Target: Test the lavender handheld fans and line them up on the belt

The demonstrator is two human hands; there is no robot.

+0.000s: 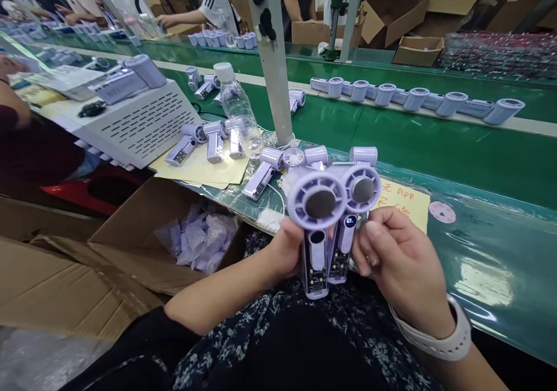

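Note:
My left hand (288, 247) is closed round two lilac handheld fans, its fingers mostly hidden behind them. The nearer fan (317, 202) has a round grey disc in its head and a dark, see-through handle with circuit parts. Close against it stands the second fan (362, 189), whose small round display is lit and seems to read 69. Beside that fan's handle, my right hand (402, 263) has thumb and fingers curled together in a pinch; what is between them, if anything, cannot be made out. A white watch band circles the right wrist.
More lilac fans (215, 141) lie on the bench by a clear bottle (239, 107) and a metal post (274, 60). A fan row (385, 95) lines the green conveyor (435, 141). Left are a vented box (143, 124) and a carton (130, 228) of bagged parts. Co-workers stand beyond.

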